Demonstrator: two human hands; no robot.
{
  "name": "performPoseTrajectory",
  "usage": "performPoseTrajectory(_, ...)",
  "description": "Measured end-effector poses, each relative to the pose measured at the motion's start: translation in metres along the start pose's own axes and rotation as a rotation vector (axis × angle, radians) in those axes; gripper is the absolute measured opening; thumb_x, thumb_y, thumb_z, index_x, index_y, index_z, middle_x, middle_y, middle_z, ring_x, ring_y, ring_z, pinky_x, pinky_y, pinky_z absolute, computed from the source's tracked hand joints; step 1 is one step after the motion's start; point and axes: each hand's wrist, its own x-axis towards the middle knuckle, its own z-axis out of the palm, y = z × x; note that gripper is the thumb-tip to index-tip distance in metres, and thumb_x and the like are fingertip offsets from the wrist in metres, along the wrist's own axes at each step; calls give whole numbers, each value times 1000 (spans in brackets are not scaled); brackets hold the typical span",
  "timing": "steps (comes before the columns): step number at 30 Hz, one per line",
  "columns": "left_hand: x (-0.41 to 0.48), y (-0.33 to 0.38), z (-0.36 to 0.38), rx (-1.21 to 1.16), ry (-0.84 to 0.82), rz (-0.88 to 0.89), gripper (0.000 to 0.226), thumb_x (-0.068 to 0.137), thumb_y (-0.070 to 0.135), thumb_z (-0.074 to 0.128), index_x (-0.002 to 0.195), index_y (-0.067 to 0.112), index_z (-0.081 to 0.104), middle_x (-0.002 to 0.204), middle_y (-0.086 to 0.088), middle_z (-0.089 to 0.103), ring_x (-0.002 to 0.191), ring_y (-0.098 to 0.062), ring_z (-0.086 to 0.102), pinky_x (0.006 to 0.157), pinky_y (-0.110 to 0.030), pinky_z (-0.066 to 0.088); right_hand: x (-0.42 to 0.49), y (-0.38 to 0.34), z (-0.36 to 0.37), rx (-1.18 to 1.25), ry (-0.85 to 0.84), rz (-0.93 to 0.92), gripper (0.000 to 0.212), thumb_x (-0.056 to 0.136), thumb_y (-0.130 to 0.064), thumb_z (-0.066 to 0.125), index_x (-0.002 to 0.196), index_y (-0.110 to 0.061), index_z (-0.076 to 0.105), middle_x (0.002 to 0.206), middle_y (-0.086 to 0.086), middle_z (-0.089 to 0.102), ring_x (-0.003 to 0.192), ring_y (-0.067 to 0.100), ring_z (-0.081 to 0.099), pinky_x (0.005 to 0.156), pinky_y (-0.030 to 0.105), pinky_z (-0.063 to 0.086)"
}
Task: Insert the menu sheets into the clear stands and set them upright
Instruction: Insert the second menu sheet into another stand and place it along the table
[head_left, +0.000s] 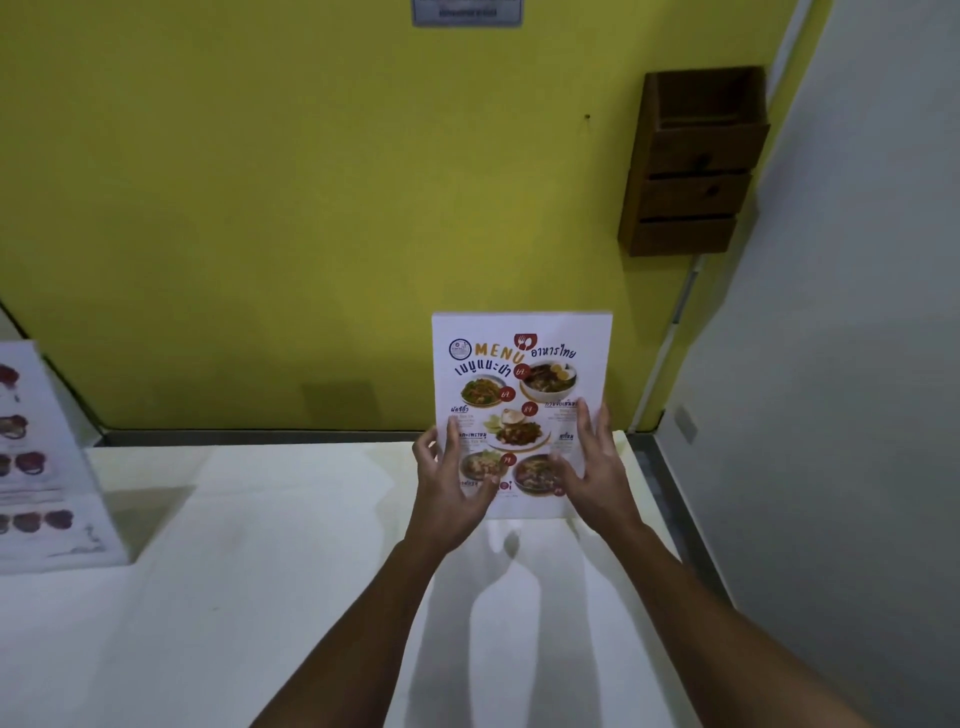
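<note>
Now the menu stand (521, 410) is upright on the white table (249, 545), near its far edge by the yellow wall (260, 208). The left hand (451, 493) touches its lower left edge, fingers (451, 441) spread wide. The right hand (597, 473) lies against its lower right part, fingers also spread, gripping nothing. A second menu stand (41, 457) is at the far left. A wooden holder (691, 161) hangs on the wall.
</note>
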Motion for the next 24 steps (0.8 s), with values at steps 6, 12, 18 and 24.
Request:
performPoseTrajectory(6,-3,1,0,87,4,11,90,85,29,68,153,13,12,145,-15,16,135,-25,40,101,-17,36,-7,-3,6,-15,-23,2,83,90,-26,60,151,-28,3,160,7,-15,146,30,14,111,38,29)
performPoseTrajectory(12,-6,9,4,175,-33,-22,86,90,26,61,153,13,5,155,-20,3,146,-33,20,113,-36,34,-13,0,4,-22,-81,6,80,92,-27,56,150,-29,1,159,4,-21,148,26,6,111,32,27)
performPoseTrajectory(18,-6,18,3,258,-114,-92,87,90,31,58,153,9,2,159,-22,-11,150,-34,0,118,-48,27,-13,-4,0,-77,-132,49,81,92,-27,55,151,-25,1,158,5,-23,147,28,13,112,37,28)
performPoseTrajectory(24,-4,20,-3,402,-224,-152,85,94,40,51,153,9,-3,160,-17,-17,150,-34,-7,120,-54,15,-12,-5,-1,-185,-206,89,77,95,-32,50,151,-24,-2,156,6,-28,147,29,12,113,43,31)
